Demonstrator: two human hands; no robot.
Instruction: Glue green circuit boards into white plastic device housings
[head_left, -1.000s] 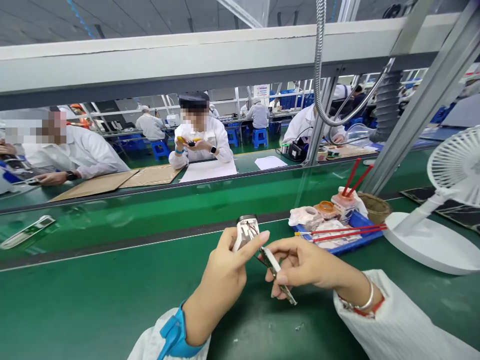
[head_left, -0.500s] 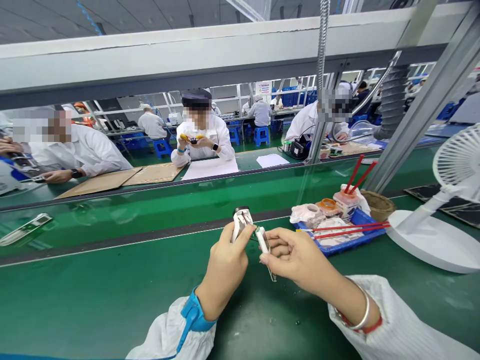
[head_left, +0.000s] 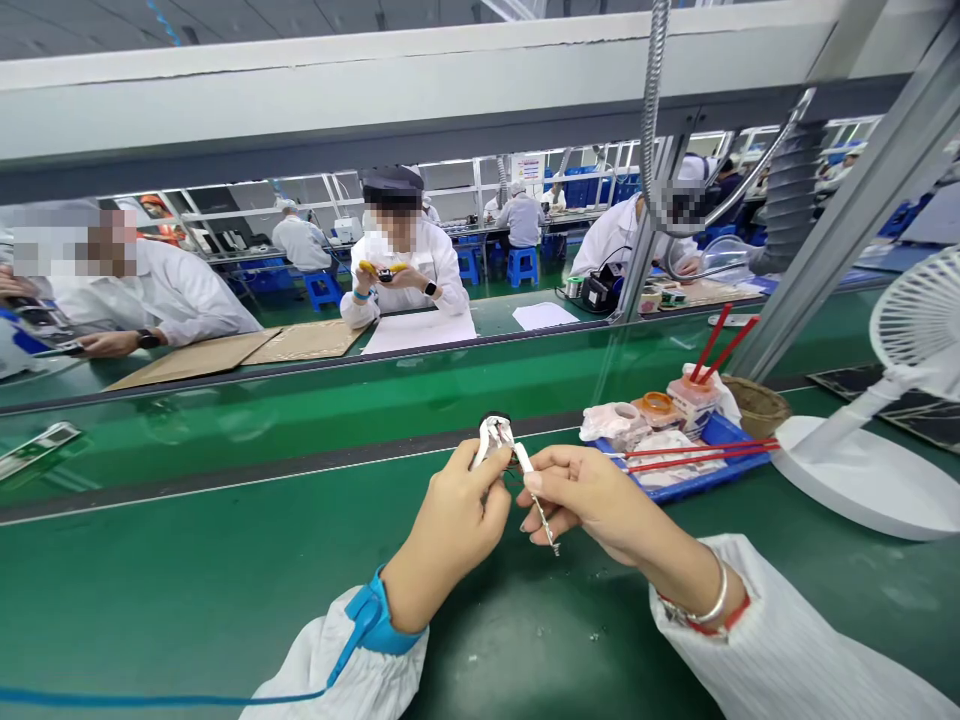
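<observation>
left hand (head_left: pixel 450 530): pinches white part (head_left: pixel 491 440) | right hand (head_left: pixel 592 495): grips tweezers (head_left: pixel 534 490), tip beside part

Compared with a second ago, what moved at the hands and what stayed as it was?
The right hand brought its tweezers up and in, so the tip now meets the small white part pinched in the left hand; earlier the tool lay lower and apart. Both grips are unchanged. The blue tray and white fan stayed on the bench.

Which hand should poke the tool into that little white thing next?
Probably the right hand: it holds the thin tool, whose tip sits at the small white part. The left hand grips that part.
</observation>
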